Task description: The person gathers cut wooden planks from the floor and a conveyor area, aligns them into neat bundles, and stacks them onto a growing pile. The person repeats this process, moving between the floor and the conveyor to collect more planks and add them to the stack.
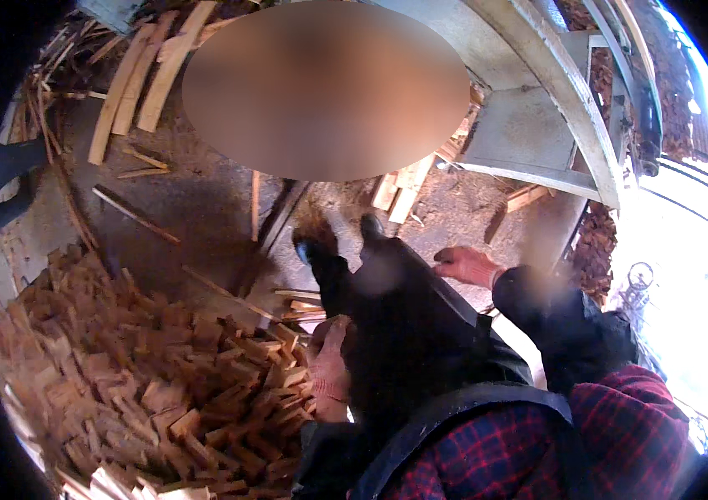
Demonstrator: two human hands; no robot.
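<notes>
left hand [331,360] and right hand [466,265] are sitting well apart, the right's fingers loosely parted, the left's grip impossible to tell; wood blocks [145,392] are filling the lower left, probably feeling light, stiff and rough, their long sides offering the best hold.

Place: we are in a woodworking shop | Signs: a heap of short wood pieces [162,392], long boards [130,79], loose sticks [135,214] on a littered floor [471,196] | Also: we see a pale frame [567,92], probably a machine's, though blur hides the area beside it
</notes>
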